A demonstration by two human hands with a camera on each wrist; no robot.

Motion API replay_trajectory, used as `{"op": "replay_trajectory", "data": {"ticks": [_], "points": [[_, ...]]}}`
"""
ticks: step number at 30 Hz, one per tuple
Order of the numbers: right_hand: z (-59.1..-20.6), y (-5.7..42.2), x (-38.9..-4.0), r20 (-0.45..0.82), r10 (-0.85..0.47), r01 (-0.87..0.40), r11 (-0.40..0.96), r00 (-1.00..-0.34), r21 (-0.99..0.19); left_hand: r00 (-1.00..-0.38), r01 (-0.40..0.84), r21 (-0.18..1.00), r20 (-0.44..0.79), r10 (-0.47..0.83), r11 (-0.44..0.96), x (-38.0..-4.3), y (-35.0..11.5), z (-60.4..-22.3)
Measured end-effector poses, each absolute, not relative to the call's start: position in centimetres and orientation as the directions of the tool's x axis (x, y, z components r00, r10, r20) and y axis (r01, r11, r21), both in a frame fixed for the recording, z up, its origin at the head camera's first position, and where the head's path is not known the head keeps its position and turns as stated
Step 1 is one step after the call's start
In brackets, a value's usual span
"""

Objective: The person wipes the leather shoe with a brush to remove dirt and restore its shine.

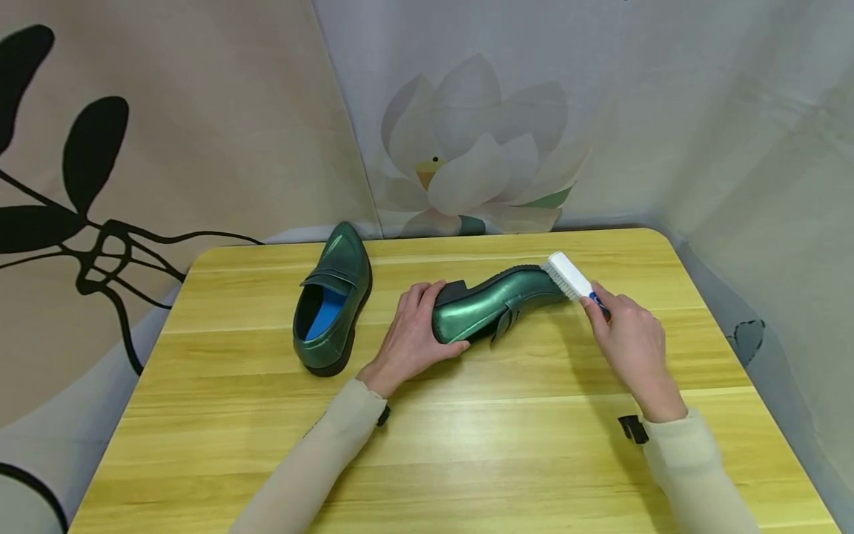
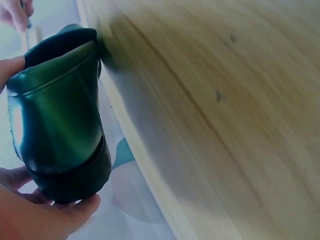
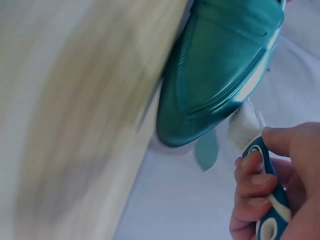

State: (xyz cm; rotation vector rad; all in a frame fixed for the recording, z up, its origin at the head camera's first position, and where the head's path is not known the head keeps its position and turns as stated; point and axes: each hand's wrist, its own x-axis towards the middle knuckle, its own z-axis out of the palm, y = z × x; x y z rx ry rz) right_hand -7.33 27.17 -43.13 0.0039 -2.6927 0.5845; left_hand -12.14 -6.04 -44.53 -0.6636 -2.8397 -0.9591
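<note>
A shiny green loafer [image 1: 480, 304] is held on its side above the table, toe to the right and sole facing the back. My left hand [image 1: 422, 330] grips its heel end, thumb at the opening and fingers round the black heel [image 2: 75, 182]. My right hand [image 1: 627, 337] holds a scrub brush [image 1: 567, 274] with a white head and a blue-and-white handle [image 3: 272, 200]. Its bristles [image 3: 242, 125] meet the edge of the shoe near the toe. The loafer's upper and toe [image 3: 215, 75] fill the top of the right wrist view.
A matching green loafer [image 1: 333, 300] with a blue insole stands upright at the left back of the wooden table [image 1: 467, 460], toe pointing away. Behind the table's far edge hangs a pale curtain [image 1: 500, 133] with a flower print.
</note>
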Motion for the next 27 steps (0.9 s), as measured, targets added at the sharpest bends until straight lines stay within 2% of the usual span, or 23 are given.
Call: {"op": "replay_trajectory", "data": {"ticks": [6, 16, 22, 27], "points": [[-43.9, 28.3, -7.2, 0.328, 0.108, -0.049, 0.899, -0.938, -0.435, -0.906, 0.415, 0.569, 0.192, 0.376, 0.710, -12.2, -6.2, -44.6], [-42.7, 26.5, -7.9, 0.369, 0.059, -0.103, 0.909, -0.928, -0.404, -0.908, 0.412, 0.569, 0.192, 0.372, 0.711, -12.2, -6.1, -44.5], [-41.8, 24.8, -8.0, 0.378, -0.002, -0.152, 0.917, -0.926, -0.368, -0.906, 0.420, 0.552, 0.200, 0.374, 0.721, -12.2, -6.0, -44.5], [-41.8, 23.1, -7.9, 0.419, -0.110, -0.260, 0.911, -0.901, -0.320, -0.902, 0.428, 0.552, 0.211, 0.376, 0.715, -12.3, -5.9, -44.4]]}}
